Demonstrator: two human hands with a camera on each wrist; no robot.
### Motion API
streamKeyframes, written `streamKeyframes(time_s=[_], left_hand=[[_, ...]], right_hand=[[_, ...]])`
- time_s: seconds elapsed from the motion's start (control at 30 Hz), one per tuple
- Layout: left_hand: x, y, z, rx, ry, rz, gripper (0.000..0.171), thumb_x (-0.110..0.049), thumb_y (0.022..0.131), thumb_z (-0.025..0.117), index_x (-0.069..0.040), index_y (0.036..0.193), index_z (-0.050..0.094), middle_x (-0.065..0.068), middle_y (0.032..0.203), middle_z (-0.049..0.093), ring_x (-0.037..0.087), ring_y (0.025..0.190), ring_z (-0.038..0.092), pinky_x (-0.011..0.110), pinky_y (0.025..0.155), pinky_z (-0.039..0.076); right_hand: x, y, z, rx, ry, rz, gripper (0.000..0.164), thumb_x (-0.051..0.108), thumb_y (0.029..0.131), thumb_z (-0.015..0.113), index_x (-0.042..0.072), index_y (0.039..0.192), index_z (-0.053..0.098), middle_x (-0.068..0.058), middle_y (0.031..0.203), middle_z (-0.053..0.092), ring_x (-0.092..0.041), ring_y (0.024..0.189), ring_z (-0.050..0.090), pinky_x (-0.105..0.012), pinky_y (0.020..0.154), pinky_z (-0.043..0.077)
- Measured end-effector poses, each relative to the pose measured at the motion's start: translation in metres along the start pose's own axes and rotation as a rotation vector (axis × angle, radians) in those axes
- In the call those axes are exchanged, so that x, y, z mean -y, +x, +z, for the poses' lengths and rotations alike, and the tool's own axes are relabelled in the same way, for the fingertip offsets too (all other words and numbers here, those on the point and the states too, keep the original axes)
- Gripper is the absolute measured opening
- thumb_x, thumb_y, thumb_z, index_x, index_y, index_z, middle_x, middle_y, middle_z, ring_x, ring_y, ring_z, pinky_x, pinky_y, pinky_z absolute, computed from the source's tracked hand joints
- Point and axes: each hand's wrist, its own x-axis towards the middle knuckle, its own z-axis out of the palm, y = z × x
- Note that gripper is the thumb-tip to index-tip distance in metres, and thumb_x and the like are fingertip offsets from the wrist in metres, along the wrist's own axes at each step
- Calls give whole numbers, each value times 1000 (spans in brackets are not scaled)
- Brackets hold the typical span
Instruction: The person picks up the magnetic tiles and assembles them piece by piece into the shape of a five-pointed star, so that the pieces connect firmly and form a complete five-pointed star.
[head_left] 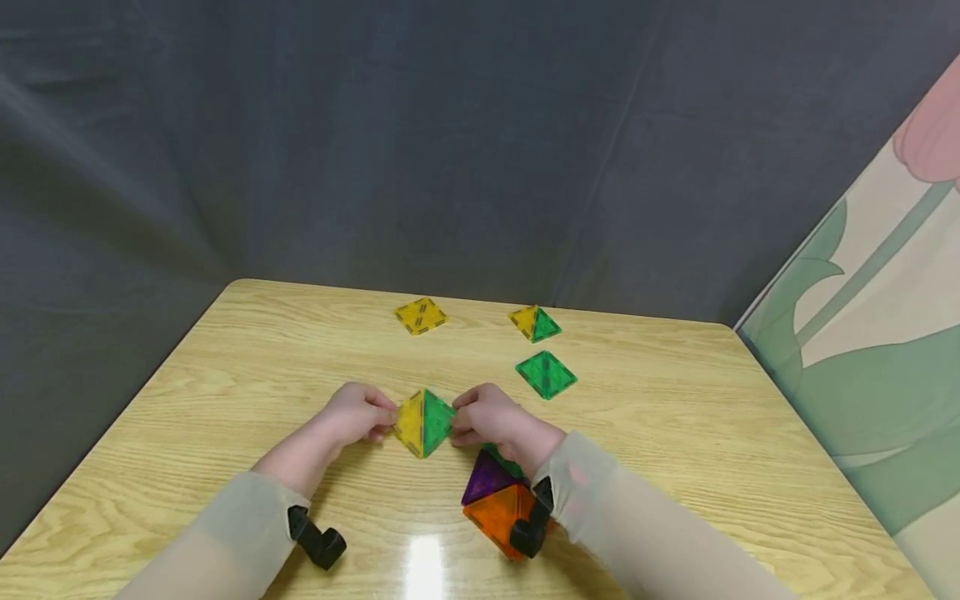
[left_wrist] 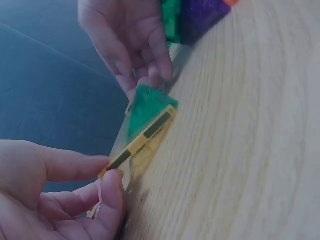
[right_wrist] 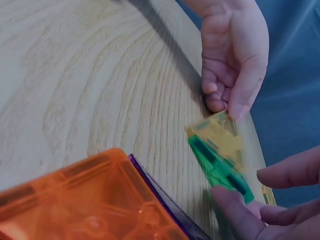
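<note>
My left hand (head_left: pixel 360 412) pinches the outer corner of a yellow translucent triangular magnetic tile (head_left: pixel 409 423) between thumb and fingers. Edge to edge with it is a green triangular magnetic tile (head_left: pixel 437 423), the two forming a diamond. At the green tile's outer corner, my right hand (head_left: pixel 491 417) holds it with thumb and curled fingers. In the right wrist view the pair is bent along the shared seam, close over the wooden table (right_wrist: pixel 100 90). Below my right wrist, a built piece with purple (head_left: pixel 486 478) and orange (head_left: pixel 491 514) triangular faces is partly covered by the arm.
Toward the back of the table lie a yellow diamond (head_left: pixel 422 317), a yellow-and-green diamond (head_left: pixel 534 323) and a green diamond (head_left: pixel 546 375), each of paired triangles. A dark curtain (head_left: pixel 420 150) hangs behind the table; a flower-patterned cloth (head_left: pixel 870 333) is at the right.
</note>
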Motion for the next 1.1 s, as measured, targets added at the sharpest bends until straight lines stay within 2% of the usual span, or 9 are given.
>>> streamKeyframes(time_s=[0.13,0.27,0.37,0.53,0.6,0.67,0.87,0.97,1.1], left_hand=[[0,-5,0,34,-37,-39,14,-1,94,63,9,103,66,13,84,64,16,69,60,25,61,55],[-3,-12,0,43,-59,-39,14,-4,94,63,8,101,66,12,81,64,17,69,61,26,62,55],[-7,-19,-3,63,-95,-5,14,-5,94,63,7,100,66,13,81,65,18,70,62,28,64,57],[-18,-35,-5,65,-187,57,17,-10,96,64,6,104,64,14,81,65,22,71,67,35,68,60],[-22,-41,-3,42,-218,68,18,-11,96,65,5,105,64,15,80,66,25,70,69,37,68,60],[-26,-46,1,14,-250,78,19,-12,96,66,5,105,64,15,77,68,28,70,70,38,67,61],[-32,-58,9,-26,-425,127,18,-7,94,67,7,104,64,20,87,71,29,80,73,40,75,59],[-34,-61,13,-23,-519,160,17,-4,93,68,8,106,65,20,93,72,29,86,72,39,80,58],[-38,-65,17,-44,-599,181,16,-3,93,67,7,106,68,18,95,72,28,87,72,38,81,58]], right_hand=[[1,3,1,19,-43,9,21,-6,94,57,-11,115,58,-19,99,57,-29,74,67,-37,72,60],[3,3,-1,41,-85,11,14,-2,94,62,-7,107,62,-15,89,59,-21,66,61,-34,64,60],[6,-2,-7,51,-128,-29,10,4,94,65,-3,100,67,-11,83,59,-19,62,57,-33,60,58],[16,-17,-19,63,-175,-132,11,12,95,66,3,92,71,-4,67,51,-17,54,45,-31,55,47],[19,-22,-23,69,-163,-150,12,15,96,67,3,93,71,-4,62,51,-17,51,46,-32,54,48],[21,-27,-25,61,-141,-159,14,16,95,67,3,96,70,-6,58,56,-16,50,55,-34,53,55],[19,-36,-28,0,-52,-243,19,16,95,68,0,106,68,-15,68,69,-25,60,69,-44,64,60],[17,-40,-28,-47,14,-310,20,11,96,67,-1,111,67,-16,79,72,-27,72,72,-48,72,59],[16,-45,-29,-52,144,-410,23,3,97,62,-5,118,64,-14,97,71,-26,90,69,-47,82,58]])
